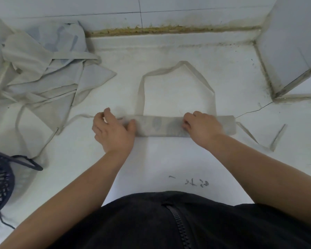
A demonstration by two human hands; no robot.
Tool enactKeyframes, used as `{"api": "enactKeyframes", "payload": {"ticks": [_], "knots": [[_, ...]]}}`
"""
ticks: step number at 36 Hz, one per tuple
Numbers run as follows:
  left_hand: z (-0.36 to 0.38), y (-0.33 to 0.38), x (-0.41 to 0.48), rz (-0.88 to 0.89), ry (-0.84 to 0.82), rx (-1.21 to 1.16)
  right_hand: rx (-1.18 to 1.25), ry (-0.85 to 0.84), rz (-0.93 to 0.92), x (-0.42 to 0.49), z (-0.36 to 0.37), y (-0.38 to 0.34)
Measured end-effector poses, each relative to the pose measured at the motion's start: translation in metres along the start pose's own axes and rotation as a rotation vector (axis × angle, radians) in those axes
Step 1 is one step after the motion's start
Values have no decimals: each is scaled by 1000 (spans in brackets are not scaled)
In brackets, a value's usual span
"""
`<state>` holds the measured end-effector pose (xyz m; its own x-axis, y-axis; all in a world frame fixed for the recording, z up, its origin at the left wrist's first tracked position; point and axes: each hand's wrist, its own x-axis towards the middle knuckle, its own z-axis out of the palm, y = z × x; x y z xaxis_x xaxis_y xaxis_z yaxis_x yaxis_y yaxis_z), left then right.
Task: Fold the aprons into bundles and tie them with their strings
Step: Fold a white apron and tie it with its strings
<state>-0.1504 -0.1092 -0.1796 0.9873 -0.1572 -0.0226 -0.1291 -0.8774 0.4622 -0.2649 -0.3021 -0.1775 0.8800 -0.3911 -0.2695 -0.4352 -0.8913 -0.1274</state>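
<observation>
The apron (162, 125) lies across the counter (169, 159) as a long flat strip, its neck loop (141, 90) stretched away from me. My left hand (113, 130) grips the left end, thumb on top. My right hand (201, 126) pinches the strip right of middle. I'd roll tightly from one end, edges even, keeping both strings (248, 133) free for tying.

A dark mesh basket (0, 184) sits at the white desk's (160, 159) left edge. Dark scribbles (196, 183) mark the desk's near part, and a tiled wall (187, 8) stands behind.
</observation>
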Motion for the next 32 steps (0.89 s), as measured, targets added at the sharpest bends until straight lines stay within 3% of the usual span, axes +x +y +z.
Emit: {"api": "enactKeyframes", "payload": {"ticks": [5,11,14,16,19,25,32], "knots": [[0,7,-4,-537,-187,-410,14,-57,63,2,-3,-10],[9,18,12,-765,-177,-756,38,-71,105,3,-5,-14],[16,22,11,-749,-180,-900,57,-69,112,3,-5,-14],[18,26,4,-658,-171,-831,57,-72,113,4,-5,-13],[20,28,-5,-349,-63,-615,65,-77,113,7,-5,-13],[43,22,-11,592,34,-161,88,-44,131,10,-1,-15],[53,19,-3,889,246,143,161,-6,120,9,0,-9]]}}
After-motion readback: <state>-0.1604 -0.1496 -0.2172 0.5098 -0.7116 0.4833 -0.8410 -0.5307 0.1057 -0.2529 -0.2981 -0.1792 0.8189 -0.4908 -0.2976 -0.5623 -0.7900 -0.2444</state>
